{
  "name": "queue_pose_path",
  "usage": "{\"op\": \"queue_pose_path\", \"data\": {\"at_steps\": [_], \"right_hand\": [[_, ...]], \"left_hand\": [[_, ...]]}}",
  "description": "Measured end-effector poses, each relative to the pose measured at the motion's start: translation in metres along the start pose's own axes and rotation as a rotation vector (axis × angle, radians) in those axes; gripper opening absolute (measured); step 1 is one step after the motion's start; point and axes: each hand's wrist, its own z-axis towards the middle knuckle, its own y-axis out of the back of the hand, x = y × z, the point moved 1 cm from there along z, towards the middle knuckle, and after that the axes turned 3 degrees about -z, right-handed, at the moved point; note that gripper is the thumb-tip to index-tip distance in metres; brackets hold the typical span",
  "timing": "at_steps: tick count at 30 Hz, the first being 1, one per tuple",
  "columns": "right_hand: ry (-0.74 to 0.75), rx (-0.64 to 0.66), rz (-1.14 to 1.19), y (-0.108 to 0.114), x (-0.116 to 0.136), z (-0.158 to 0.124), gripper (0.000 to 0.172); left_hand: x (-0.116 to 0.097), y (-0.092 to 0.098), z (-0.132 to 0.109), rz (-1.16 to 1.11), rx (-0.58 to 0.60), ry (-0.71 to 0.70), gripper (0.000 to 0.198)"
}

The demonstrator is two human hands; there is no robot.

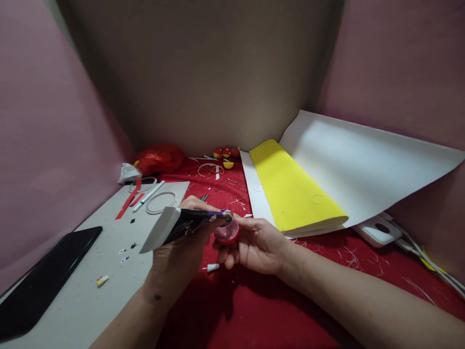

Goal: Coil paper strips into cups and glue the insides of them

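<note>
My left hand (185, 249) is closed around a black, white and purple squeeze tube (172, 228), probably glue, tilted with its nozzle end toward my right hand. Held in the fingers of my right hand (259, 247) is a small round red piece (227, 235) with a pinkish, rough-looking face turned up. The nozzle end is at the upper rim of this piece; whether anything is flowing out cannot be made out. Just below my right fingertips, a small white cap with a thin pin (212, 267) lies on the red cloth (232, 320).
On the left, a grey board (82, 271) carries a black tablet-like slab (51, 283), a white pen (148, 196), red strips (129, 199) and tiny cut pieces. Small red-and-yellow figures (226, 152) stand at the back. Yellow corrugated sheet (294, 189) and white paper (345, 165) lie right.
</note>
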Motion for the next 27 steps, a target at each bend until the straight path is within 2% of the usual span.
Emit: {"op": "queue_pose_path", "data": {"at_steps": [7, 17, 23, 27], "right_hand": [[0.027, -0.028, 0.006, -0.0015, 0.0015, -0.0001, 0.053], [0.001, -0.153, 0.062, -0.0041, 0.0040, -0.0010, 0.051], [0.016, -0.153, 0.053, -0.0037, 0.0035, -0.0002, 0.050], [0.017, -0.180, 0.045, -0.0049, 0.0047, -0.0008, 0.049]], "left_hand": [[0.0021, 0.0039, 0.0016, 0.002, -0.015, -0.037, 0.014], [0.0106, 0.0066, 0.0026, -0.003, -0.064, -0.047, 0.013], [0.0074, 0.0054, 0.0037, -0.024, -0.073, -0.063, 0.010], [0.0078, 0.0048, 0.0042, 0.045, -0.088, -0.087, 0.011]]}}
